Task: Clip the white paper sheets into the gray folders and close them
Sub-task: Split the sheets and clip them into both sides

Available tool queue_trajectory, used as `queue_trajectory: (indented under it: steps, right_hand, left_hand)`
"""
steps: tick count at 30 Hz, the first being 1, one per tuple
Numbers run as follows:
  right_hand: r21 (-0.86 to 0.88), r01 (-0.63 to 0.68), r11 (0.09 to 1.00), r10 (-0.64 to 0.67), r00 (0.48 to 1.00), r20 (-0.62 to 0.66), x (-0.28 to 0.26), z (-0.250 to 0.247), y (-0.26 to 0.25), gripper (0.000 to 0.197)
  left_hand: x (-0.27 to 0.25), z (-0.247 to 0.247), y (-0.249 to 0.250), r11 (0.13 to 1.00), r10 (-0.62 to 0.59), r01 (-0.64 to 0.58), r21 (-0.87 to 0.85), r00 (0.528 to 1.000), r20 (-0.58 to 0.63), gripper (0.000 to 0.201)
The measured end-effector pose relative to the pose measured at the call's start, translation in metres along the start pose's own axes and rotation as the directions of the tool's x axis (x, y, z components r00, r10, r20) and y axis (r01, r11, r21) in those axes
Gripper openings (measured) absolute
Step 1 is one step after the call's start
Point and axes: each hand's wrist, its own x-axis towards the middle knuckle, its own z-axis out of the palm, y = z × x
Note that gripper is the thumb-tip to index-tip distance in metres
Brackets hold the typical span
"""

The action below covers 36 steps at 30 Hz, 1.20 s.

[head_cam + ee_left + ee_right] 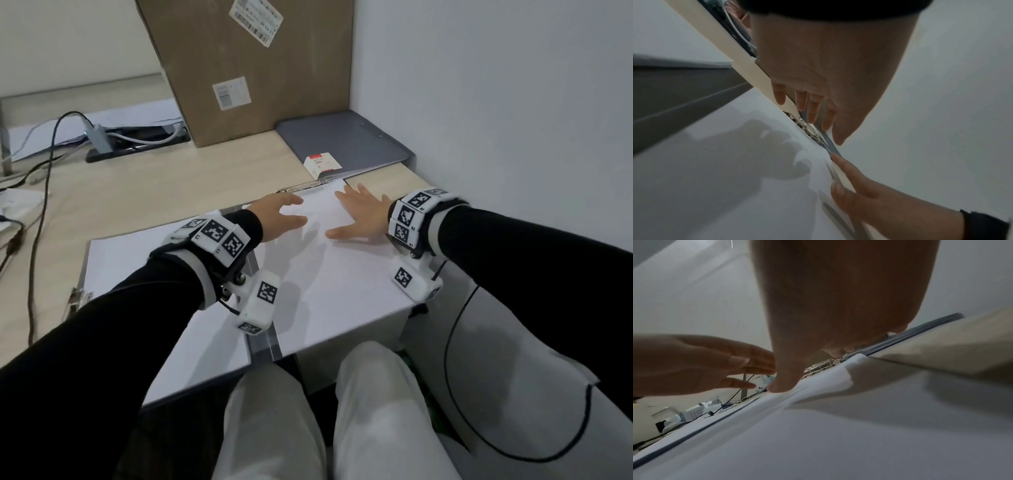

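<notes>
Resting flat on the white paper sheets (pixel 329 260), the right hand (pixel 363 216) is lying with its fingers (pixel 342 198) spread wide and straight, holding nothing, fingertips reaching toward the far edge of the stack. The left hand (pixel 277 219) is hovering just beside it, fingers (pixel 291 200) loosely extended and a bit curved, also gripping nothing; whether it's actually touching the paper is hard to call from the head view.

Those sheets are sitting on the right half of an open gray folder (pixel 262 339) right under both palms, and the folder's metal clip (pixel 299 187) is lying just beyond the fingertips, at the top edge of the paper. From the left wrist view the clip (pixel 807 128) is showing right below the left fingers (pixel 812 110), and the right hand (pixel 869 194) is coming in from the lower side. The right wrist view is showing the paper (pixel 838 426) buckling slightly near the thumb.

More white paper (pixel 137 263) is lying on the folder's left half, out past the left wrist. Further beyond the fingertips a closed gray folder (pixel 342 144) is lying on the bench (pixel 154 192) with a small red-and-white box (pixel 322 164) next to it, and a big cardboard box (pixel 253 68) is standing behind. Cables (pixel 44 164) are trailing off well to the left.
</notes>
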Motion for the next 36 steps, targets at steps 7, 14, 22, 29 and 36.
queue_trajectory:
  steps: [7, 14, 22, 29, 36]
  right_hand:
    - [-0.035, 0.001, 0.999, 0.003, 0.993, 0.117, 0.021, 0.02, 0.012, 0.102]
    - [-0.006, 0.017, 1.0, -0.016, 0.99, 0.137, 0.03, 0.025, 0.02, 0.107]
    - [0.02, 0.013, 1.0, -0.016, 0.991, 0.133, 0.027, 0.024, 0.018, 0.107]
    - [0.013, 0.0, 1.0, -0.002, 0.991, 0.134, 0.028, 0.023, 0.017, 0.106]
    - [0.007, -0.006, 1.0, 0.005, 0.989, 0.15, 0.026, 0.022, 0.017, 0.105]
  left_hand:
    - [0.049, 0.007, 0.008, 1.0, 0.021, -0.021, -0.009, 1.0, -0.008, 0.048]
    - [0.097, 0.012, 0.022, 0.999, 0.048, -0.047, 0.021, 0.997, -0.054, 0.051]
    - [0.126, 0.026, 0.021, 0.999, 0.01, -0.008, 0.042, 1.0, -0.028, 0.049]
    - [0.131, 0.02, 0.022, 0.996, -0.012, 0.002, -0.087, 0.994, -0.109, 0.047]
    - [0.117, -0.006, 0.009, 0.984, -0.077, 0.027, -0.176, 0.955, -0.287, 0.048]
